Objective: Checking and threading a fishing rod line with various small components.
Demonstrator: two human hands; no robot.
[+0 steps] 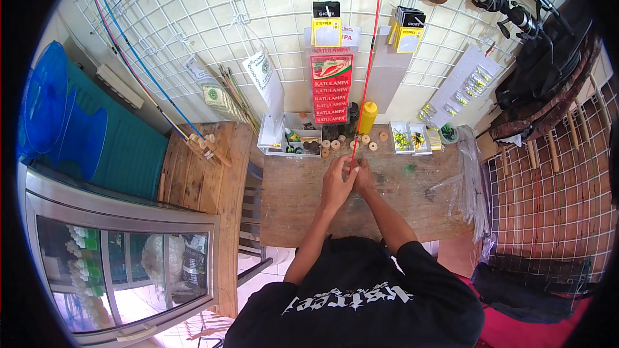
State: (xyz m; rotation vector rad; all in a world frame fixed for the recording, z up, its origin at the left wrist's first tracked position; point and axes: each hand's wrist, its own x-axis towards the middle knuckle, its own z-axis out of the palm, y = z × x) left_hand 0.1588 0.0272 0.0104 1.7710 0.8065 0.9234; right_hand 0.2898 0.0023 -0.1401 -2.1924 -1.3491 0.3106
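Note:
A thin red fishing rod (369, 64) rises from between my hands and leans slightly right toward the top of the view. My left hand (338, 183) is closed on its lower end, fingertips pinching the shaft. Close against it, my right hand (364, 175) is curled around the same end; the fingers partly hide what they grip. Both hands are over the worn wooden table (309, 209). Just beyond them lie several small round wooden pieces (373, 146). A yellow squeeze bottle (368, 118) stands behind these, with a dark bottle (353, 116) on its left.
A white organizer (274, 145) with small bottles stands back left. Two small white boxes (400, 137) of colourful bits sit back right. Clear plastic wrap (472, 187) hangs over the right edge. A wire grid (277, 0) with hanging packets rises behind; a glass-fronted cabinet (122, 219) stands left.

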